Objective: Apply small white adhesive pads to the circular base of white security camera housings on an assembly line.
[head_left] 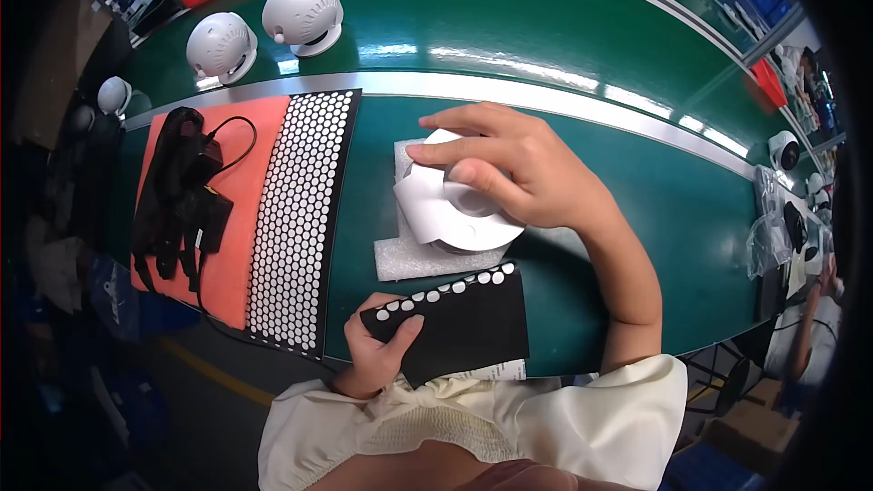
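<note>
While your left hand (pixel 375 356) pinches a white-dotted flat black sheet (pixel 468 327), your right hand (pixel 535 171), grip half open, touches a round white plastic shell (pixel 466 233).

R hand (pixel 536 173) partly hides wht rnd part (pixel 475 235).

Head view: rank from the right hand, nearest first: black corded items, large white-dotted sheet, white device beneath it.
1. White device: under the right hand.
2. Large white-dotted sheet: left of the hand.
3. Black corded items: farther left, on the orange pad.
</note>
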`<state>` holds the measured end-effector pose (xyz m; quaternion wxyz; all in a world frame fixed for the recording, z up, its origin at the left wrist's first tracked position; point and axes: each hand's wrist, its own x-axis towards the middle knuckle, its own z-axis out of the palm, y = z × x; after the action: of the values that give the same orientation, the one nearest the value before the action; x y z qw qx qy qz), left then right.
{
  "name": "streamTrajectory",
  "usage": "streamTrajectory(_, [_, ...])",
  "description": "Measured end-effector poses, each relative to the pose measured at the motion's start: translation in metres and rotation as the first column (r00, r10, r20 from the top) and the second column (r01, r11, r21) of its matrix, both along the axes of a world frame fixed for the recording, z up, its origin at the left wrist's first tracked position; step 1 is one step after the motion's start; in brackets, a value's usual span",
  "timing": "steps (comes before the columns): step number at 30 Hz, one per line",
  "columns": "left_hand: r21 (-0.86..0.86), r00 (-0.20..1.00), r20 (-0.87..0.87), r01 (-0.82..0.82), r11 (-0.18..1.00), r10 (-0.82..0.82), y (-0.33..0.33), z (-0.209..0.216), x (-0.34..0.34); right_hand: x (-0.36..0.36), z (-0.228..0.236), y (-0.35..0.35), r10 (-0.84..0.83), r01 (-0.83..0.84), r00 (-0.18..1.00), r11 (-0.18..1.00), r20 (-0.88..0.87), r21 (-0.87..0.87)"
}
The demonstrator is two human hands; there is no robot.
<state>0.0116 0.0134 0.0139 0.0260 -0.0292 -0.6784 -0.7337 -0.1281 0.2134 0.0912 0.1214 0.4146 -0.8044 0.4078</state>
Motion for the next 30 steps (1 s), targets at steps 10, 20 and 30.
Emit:
streamTrajectory(10, [0.009,1.000,0.026,0.002,1.000,-0.002,-0.001,0.003,-0.002,0.000,-0.003,0.002,-0.002,0.002,1.000,1.000,-0.004,-0.001])
streamTrajectory(20, [0.056,0.991,0.036,0.124,0.991,-0.126,-0.005,-0.003,-0.001,0.058,0.037,0.025,-0.009,0.022,0.998,0.983,-0.068,0.184])
streamTrajectory(30, [-0.200,0.965,-0.258,-0.012,0.980,-0.041,-0.004,-0.003,0.004,0.091,0.007,-0.013,-0.018,0.020,1.000,0.955,-0.011,0.295])
